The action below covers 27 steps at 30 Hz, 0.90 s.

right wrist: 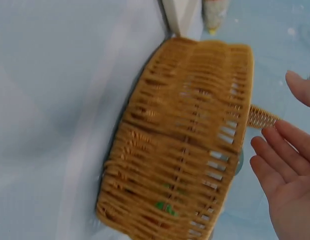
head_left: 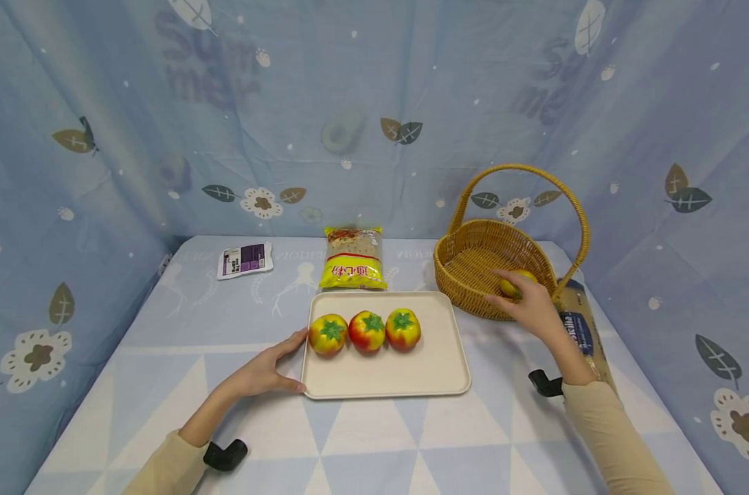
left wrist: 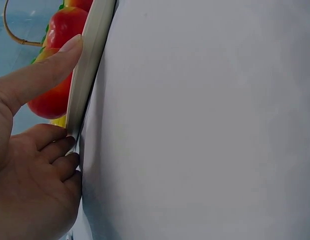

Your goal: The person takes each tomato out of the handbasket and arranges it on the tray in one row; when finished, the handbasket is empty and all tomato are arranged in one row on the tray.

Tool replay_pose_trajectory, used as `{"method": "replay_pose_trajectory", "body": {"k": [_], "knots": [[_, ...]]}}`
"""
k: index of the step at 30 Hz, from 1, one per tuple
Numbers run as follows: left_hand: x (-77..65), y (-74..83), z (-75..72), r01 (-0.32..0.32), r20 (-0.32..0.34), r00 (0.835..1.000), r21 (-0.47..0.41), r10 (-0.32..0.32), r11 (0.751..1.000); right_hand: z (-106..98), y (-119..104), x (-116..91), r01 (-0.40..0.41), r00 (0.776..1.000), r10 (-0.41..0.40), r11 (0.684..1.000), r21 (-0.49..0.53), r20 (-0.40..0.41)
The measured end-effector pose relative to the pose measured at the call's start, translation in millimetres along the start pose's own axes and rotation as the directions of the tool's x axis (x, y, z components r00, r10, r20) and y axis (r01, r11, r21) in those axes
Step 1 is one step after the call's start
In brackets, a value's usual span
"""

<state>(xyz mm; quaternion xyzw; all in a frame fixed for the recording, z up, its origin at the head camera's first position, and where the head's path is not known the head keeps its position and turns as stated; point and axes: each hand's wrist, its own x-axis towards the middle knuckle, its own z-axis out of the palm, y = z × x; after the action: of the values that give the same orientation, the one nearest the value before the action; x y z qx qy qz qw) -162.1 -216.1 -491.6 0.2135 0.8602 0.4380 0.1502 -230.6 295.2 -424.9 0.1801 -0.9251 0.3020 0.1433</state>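
A cream tray holds a row of three yellow-red persimmon-like fruits with green tops. My left hand touches the tray's left edge; in the left wrist view its thumb lies against the rim, the other fingers bent beside it. My right hand is over the right side of a wicker basket, thumb and fingers apart. Below it, inside the basket, is another such fruit, partly hidden. The right wrist view shows the fruit's green top through the weave, below the hand, whose palm shows no object.
A yellow pasta bag stands behind the tray. Farther left lies a small white-and-purple packet. A brown bag with a blue label lies right of the basket, partly behind the right forearm. The basket's tall handle arches overhead.
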Motion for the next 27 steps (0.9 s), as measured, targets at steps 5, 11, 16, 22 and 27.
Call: {"method": "replay_pose_trajectory", "body": {"k": [5,11,16,22,27], "knots": [[-0.2,0.6,0.2,0.005,0.001,1.000,0.000,-0.005,1.000,-5.2,9.9,2.2,-0.068,0.998,0.068,0.998,-0.013,-0.014],[-1.1,0.9,-0.3,0.006,0.000,1.000,-0.005,-0.006,1.000,-7.4,19.7,5.6,-0.130,0.991,0.129,0.991,-0.030,-0.030],[-1.6,1.0,-0.5,0.012,-0.001,1.000,-0.008,-0.012,1.000,-9.2,24.8,9.2,-0.200,0.980,0.199,0.979,-0.048,-0.022],[-1.6,0.9,0.0,0.016,0.002,1.000,-0.015,-0.016,1.000,-7.3,28.3,11.7,-0.269,0.963,0.267,0.961,-0.072,-0.030],[-1.0,1.2,0.0,0.007,0.004,1.000,-0.013,-0.007,1.000,-5.5,28.0,14.1,-0.308,0.951,0.307,0.945,-0.108,-0.032]]}}
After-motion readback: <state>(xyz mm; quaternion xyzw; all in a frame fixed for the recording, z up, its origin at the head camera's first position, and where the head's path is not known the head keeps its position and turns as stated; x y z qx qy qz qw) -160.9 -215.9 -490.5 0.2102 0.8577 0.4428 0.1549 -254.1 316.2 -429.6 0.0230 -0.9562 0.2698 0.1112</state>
